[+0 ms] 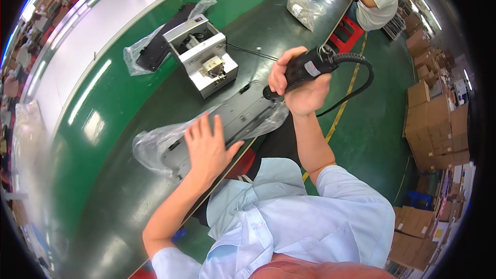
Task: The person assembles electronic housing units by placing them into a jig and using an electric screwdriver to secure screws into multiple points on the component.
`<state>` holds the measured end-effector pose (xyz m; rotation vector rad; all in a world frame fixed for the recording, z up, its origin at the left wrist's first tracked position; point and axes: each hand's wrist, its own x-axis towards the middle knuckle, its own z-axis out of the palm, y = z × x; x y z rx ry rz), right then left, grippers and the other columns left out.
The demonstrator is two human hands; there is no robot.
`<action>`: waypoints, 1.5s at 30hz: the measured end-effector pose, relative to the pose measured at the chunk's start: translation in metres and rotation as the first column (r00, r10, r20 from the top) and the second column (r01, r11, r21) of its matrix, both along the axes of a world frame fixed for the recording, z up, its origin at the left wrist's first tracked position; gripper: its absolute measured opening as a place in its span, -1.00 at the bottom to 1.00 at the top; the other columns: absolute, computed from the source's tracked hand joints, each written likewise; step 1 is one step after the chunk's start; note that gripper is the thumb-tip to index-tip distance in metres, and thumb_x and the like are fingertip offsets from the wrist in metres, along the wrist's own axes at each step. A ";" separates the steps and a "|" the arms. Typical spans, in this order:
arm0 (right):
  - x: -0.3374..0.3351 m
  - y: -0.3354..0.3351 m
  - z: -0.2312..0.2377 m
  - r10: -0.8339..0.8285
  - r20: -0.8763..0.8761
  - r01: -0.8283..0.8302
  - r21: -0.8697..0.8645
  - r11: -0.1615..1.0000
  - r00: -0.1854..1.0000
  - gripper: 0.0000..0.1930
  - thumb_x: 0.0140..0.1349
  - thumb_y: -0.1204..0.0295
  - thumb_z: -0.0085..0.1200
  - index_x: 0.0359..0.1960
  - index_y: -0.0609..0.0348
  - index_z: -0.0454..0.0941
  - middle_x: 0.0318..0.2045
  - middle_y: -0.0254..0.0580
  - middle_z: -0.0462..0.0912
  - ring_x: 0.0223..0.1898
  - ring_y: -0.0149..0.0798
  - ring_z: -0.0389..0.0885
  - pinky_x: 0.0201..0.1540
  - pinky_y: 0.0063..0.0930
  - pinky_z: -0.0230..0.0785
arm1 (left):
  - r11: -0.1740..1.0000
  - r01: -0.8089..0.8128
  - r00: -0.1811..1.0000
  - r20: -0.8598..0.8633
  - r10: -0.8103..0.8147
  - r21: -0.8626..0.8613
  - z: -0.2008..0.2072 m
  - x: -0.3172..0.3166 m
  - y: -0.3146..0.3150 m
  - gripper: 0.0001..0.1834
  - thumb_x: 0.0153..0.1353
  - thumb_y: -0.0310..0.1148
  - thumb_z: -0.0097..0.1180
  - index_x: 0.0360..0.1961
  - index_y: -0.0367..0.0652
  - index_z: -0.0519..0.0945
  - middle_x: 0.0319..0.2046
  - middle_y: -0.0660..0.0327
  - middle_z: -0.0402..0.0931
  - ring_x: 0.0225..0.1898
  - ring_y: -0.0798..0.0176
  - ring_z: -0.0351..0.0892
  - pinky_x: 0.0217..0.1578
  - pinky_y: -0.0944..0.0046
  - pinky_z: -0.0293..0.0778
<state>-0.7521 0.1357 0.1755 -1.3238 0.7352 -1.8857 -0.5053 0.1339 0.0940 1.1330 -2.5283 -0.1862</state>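
My right hand (311, 91) is closed round a black corded electric screwdriver (302, 70), tilted so that its nose points at the right end of a long dark grey panel (238, 110). Whether its tip touches the panel I cannot tell. Fingers spread, my left hand (207, 147) lies on the panel nearer its left end and holds nothing. A clear plastic bag (149, 150) lies under and around the panel. Just beyond stands a silver screw feeder (200, 54) with an open top.
Behind the feeder another dark panel (161, 46) lies on plastic wrap. A plastic-wrapped packet (306, 9) rests farther along the green table (111, 196). A co-worker (380, 5) sits at the far right by a red stool (347, 35). Cardboard boxes (434, 124) are stacked on the right.
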 end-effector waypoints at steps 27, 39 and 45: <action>0.089 -0.072 -0.046 0.111 -0.004 -0.109 0.164 0.980 0.994 -0.15 0.25 -0.45 0.00 -0.23 0.34 0.48 -0.64 -0.22 0.48 -0.66 -0.42 0.40 -0.55 -0.51 0.31 | 0.998 -0.063 0.989 -0.135 0.063 -0.001 -0.007 0.065 0.014 -0.20 0.08 -0.06 0.44 0.24 -0.38 0.49 0.32 -0.27 0.28 0.24 -0.28 0.36 0.24 -0.16 0.24; 0.068 -0.100 -0.009 -0.023 0.112 0.042 -0.169 0.985 0.993 -0.24 0.34 -0.32 0.01 -0.22 0.36 0.49 -0.61 -0.18 0.52 -0.62 -0.41 0.46 -0.55 -0.52 0.31 | 0.996 -0.083 0.990 -0.115 0.081 -0.016 -0.015 0.064 0.019 -0.15 0.11 0.01 0.41 0.31 -0.32 0.46 0.32 -0.30 0.26 0.31 -0.31 0.27 0.28 -0.24 0.18; 0.066 -0.087 -0.008 -0.008 -0.034 0.009 0.032 0.999 0.999 -0.18 0.29 -0.41 -0.03 -0.14 0.31 0.45 -0.58 -0.18 0.50 -0.63 -0.34 0.43 -0.51 -0.41 0.33 | 0.997 -0.069 0.992 -0.107 0.071 0.024 -0.012 0.067 0.020 -0.09 0.09 0.01 0.42 0.36 -0.29 0.40 0.34 -0.30 0.26 0.35 -0.33 0.24 0.33 -0.27 0.12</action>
